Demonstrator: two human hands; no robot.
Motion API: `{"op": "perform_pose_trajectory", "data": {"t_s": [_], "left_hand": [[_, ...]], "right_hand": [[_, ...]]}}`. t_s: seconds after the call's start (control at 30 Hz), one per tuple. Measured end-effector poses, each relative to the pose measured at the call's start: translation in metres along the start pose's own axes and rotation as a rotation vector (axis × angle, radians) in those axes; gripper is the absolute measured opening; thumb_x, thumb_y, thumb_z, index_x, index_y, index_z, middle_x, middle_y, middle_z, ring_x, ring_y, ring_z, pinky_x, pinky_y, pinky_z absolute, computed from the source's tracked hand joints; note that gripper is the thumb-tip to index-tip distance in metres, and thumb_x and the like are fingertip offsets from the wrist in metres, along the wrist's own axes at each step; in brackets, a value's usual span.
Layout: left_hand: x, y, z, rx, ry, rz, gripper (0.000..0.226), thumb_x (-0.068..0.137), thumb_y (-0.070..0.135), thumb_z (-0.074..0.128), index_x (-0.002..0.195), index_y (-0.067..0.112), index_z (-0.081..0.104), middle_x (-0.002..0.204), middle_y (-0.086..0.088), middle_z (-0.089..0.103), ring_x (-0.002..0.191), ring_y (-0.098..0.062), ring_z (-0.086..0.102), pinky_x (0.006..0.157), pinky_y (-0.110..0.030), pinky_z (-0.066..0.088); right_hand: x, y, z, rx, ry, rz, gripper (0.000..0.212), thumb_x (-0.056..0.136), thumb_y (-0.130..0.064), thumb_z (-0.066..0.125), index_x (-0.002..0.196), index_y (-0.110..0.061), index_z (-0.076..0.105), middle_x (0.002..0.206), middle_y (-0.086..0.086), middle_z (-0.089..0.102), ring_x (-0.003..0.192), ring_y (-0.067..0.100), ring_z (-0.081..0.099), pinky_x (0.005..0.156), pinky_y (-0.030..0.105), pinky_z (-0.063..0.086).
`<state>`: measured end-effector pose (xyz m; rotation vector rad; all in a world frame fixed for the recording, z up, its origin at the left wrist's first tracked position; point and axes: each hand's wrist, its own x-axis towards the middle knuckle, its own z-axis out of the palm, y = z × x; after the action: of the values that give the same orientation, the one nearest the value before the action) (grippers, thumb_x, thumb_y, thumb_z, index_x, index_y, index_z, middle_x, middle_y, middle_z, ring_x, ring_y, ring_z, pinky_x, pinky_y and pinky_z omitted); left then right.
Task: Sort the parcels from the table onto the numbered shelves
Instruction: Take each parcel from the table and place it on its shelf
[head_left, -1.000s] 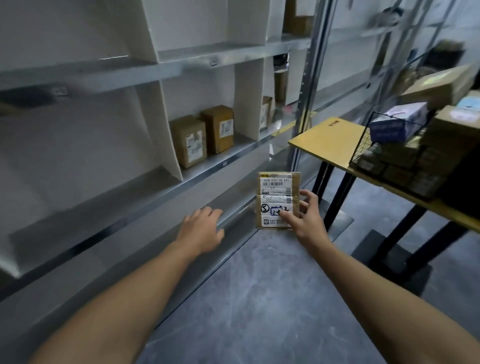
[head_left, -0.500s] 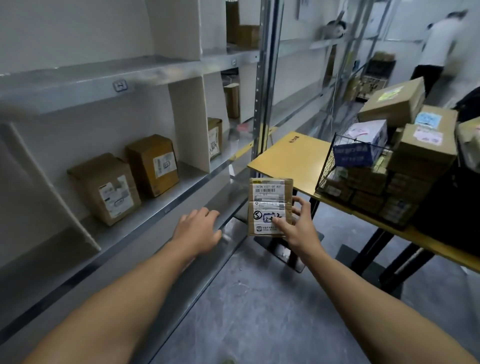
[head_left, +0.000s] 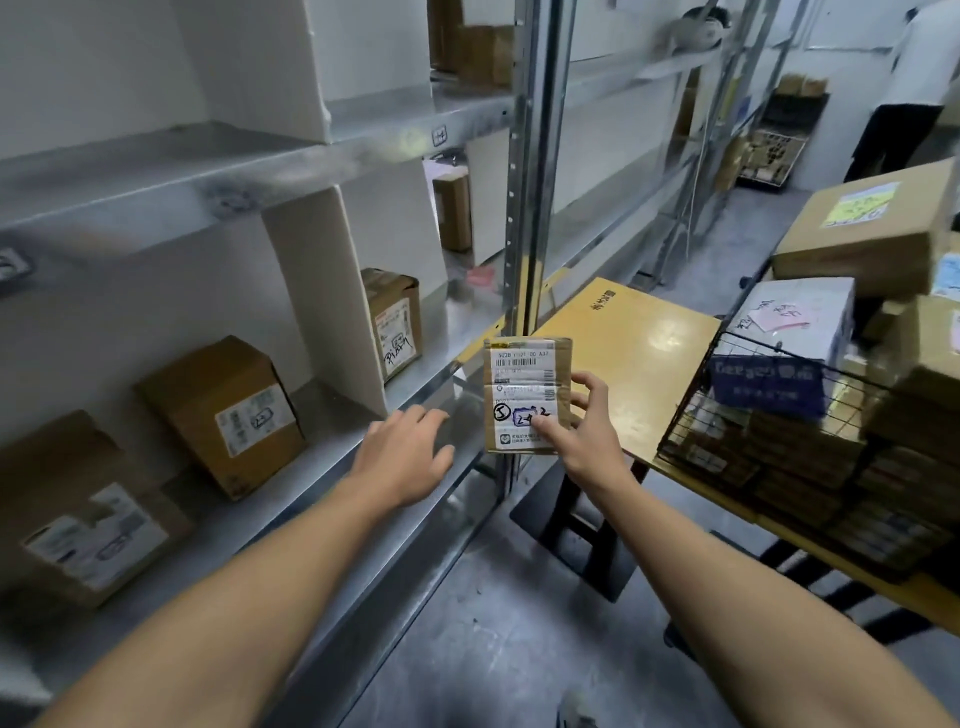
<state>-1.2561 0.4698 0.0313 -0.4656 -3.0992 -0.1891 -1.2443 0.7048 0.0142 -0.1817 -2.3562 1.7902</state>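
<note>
My right hand (head_left: 584, 434) holds a small flat cardboard parcel (head_left: 524, 384) upright by its right edge, label facing me, with handwritten marks on the label. It hangs in front of the metal shelf upright (head_left: 522, 208). My left hand (head_left: 405, 457) is empty with fingers apart, hovering over the front edge of the metal shelf (head_left: 363, 467) just left of the parcel. The yellow table (head_left: 639, 332) to the right carries a wire basket (head_left: 779, 415) and stacked parcels (head_left: 872, 234).
Three brown boxes (head_left: 223, 410) stand on the shelf to the left, split by white dividers (head_left: 322, 291). More boxes (head_left: 478, 52) sit on the upper shelf. A person (head_left: 914, 88) stands at the far right. Grey floor (head_left: 493, 623) lies between shelf and table.
The view has moved to the right along the shelving; the shelf boxes now sit further left. The right hand keeps hold of the parcel and the left hand stays beside it.
</note>
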Motion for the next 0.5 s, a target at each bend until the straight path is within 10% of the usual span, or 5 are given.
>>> {"op": "perform_pose_trajectory", "data": {"t_s": [0.17,0.5], "left_hand": [[0.067,-0.005,0.008,0.034,0.004,-0.093,0.048,0.095,0.047,0.043,0.138,0.026,0.042,0.136,0.0,0.05,0.125,-0.024,0.045,0.101,-0.039,0.036],[0.175,0.002,0.021,-0.02,-0.011,-0.425,0.048,0.097,0.044,0.042,0.141,0.025,0.04,0.14,0.0,0.047,0.127,-0.023,0.044,0.103,-0.04,0.037]], "right_hand": [[0.093,0.011,0.015,0.003,-0.112,-0.025,0.065,0.089,-0.005,0.072,0.136,-0.025,0.032,0.125,0.003,0.053,0.095,0.004,0.063,0.063,0.015,0.053],[0.279,0.028,0.044,-0.043,-0.426,-0.074,0.067,0.087,-0.001,0.074,0.136,-0.022,0.034,0.113,-0.011,0.056,0.099,0.003,0.063,0.091,0.034,0.057]]}}
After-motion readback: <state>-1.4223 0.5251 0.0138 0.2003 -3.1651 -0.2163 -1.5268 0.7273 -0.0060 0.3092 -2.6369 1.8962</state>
